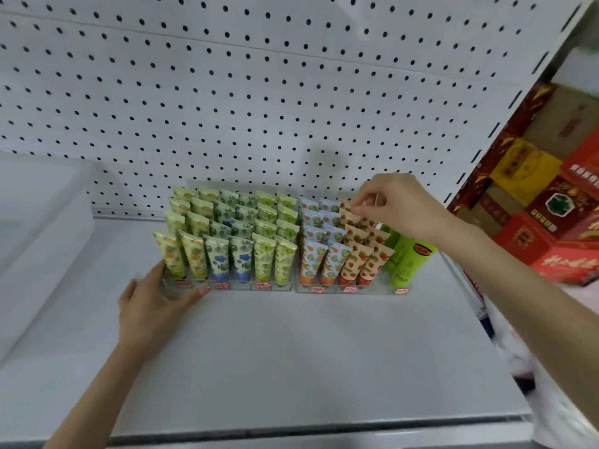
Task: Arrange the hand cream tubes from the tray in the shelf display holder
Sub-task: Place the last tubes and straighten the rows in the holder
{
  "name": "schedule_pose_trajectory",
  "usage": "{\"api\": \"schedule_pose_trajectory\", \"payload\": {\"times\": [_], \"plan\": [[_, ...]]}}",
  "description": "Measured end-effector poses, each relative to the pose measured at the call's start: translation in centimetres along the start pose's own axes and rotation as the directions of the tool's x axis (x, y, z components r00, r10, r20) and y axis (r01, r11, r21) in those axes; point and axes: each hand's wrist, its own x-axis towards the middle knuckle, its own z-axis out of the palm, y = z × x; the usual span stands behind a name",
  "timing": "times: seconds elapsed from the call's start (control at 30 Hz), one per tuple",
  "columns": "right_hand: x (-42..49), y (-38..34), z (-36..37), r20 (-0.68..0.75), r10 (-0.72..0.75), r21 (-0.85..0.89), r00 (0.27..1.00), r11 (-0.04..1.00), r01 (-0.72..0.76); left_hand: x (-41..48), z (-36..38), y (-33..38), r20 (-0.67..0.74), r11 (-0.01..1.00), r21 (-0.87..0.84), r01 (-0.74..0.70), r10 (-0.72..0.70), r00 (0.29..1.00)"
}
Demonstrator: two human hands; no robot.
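Two clear display holders stand side by side on the white shelf, the left holder (227, 284) and the right holder (324, 289). Both carry rows of upright hand cream tubes: yellow-green, blue-capped (241, 259), orange-capped (309, 260) and strawberry-printed ones (351, 262). Green tubes (405, 260) fill the rightmost column. My left hand (155, 303) rests flat against the left holder's front corner, fingers spread. My right hand (397, 207) reaches over the back rows and pinches the top of a strawberry tube (351, 212) at the rear right.
A white pegboard wall (259, 92) rises behind the holders. The white shelf surface (291, 351) stretches toward me. A white box-like edge (39, 241) lies at the left. Red and yellow cartons (551, 215) are stacked beyond the shelf's right upright.
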Motion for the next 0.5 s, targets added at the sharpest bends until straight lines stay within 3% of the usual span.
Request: {"api": "schedule_pose_trajectory", "payload": {"times": [0.5], "plan": [[5.4, 0.1, 3.7, 0.18, 0.087, -0.064, 0.98, 0.995, -0.077, -0.2, -0.4, 0.8, -0.011, 1.0, 0.009, 0.022, -0.022, 1.0]]}}
